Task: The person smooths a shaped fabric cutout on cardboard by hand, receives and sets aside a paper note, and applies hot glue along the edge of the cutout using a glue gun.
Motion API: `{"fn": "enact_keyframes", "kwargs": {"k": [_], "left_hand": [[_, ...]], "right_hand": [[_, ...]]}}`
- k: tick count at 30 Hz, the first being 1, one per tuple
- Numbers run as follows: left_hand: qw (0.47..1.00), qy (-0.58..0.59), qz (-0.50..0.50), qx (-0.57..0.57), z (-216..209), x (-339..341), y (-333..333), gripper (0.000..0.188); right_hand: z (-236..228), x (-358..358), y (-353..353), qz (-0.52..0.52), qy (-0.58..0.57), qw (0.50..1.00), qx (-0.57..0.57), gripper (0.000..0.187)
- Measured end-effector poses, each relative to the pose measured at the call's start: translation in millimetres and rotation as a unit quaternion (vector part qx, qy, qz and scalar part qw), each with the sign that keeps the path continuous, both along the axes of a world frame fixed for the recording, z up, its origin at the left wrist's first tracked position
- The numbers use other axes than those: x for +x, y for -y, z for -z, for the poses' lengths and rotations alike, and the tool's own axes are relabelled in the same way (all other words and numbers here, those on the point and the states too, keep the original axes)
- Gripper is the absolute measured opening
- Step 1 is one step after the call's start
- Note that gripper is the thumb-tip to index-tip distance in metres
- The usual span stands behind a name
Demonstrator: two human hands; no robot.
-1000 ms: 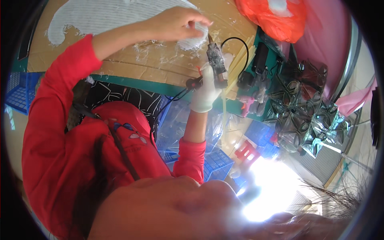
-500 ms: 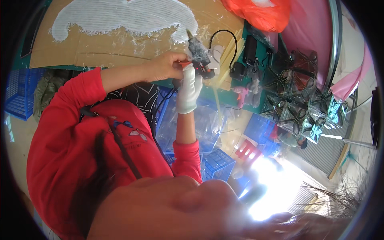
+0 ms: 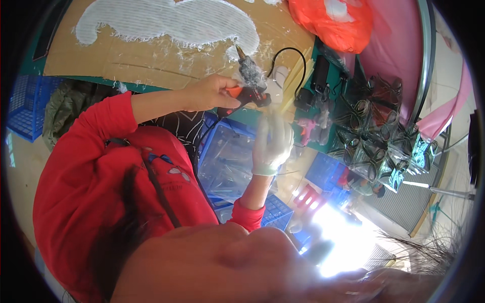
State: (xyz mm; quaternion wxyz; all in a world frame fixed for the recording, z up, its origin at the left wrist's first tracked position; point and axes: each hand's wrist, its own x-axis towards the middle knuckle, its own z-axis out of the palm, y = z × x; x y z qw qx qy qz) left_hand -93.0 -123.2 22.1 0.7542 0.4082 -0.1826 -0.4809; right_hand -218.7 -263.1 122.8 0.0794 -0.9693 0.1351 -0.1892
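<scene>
My bare left hand (image 3: pixel 214 93) is closed around the handle of a black hot glue gun (image 3: pixel 251 76) with an orange trigger. Strands of stringy residue wrap its barrel, and its nozzle points away from me toward a white fringed fabric piece (image 3: pixel 166 22). That piece lies on a brown cardboard sheet (image 3: pixel 146 63). My right hand (image 3: pixel 273 144), in a white glove, is apart from the gun, its slightly blurred fingers stretched out. It is just nearer to me than some yellowish glue sticks (image 3: pixel 302 81); nothing shows clearly in it.
Right of the gun are a black cable (image 3: pixel 302 56), a pink glue gun (image 3: pixel 306 129) and clear-wrapped packages with black bows (image 3: pixel 371 131). An orange plastic bag (image 3: pixel 348 28) sits at the far right. A blue crate (image 3: pixel 204 160) stands below the table edge; another blue basket (image 3: pixel 28 108) is at left.
My right hand has come away from the glue gun, moving right and toward me. My left hand still grips the gun. The whole view has shifted slightly.
</scene>
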Motion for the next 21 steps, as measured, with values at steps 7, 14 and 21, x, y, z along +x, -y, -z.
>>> {"fn": "enact_keyframes", "kwargs": {"k": [7,14,21], "left_hand": [[0.999,0.03,0.032,-0.015,1,1,-5,0.034],[0.996,0.068,0.049,-0.017,6,6,-9,0.031],[0.99,0.112,0.08,0.011,10,11,-9,0.03]], "right_hand": [[8,3,2,0.019,-0.051,0.99,0.128,0.018],[19,4,0,0.063,-0.044,0.948,0.308,0.019],[11,7,-5,0.083,-0.052,0.92,0.379,0.021]]}}
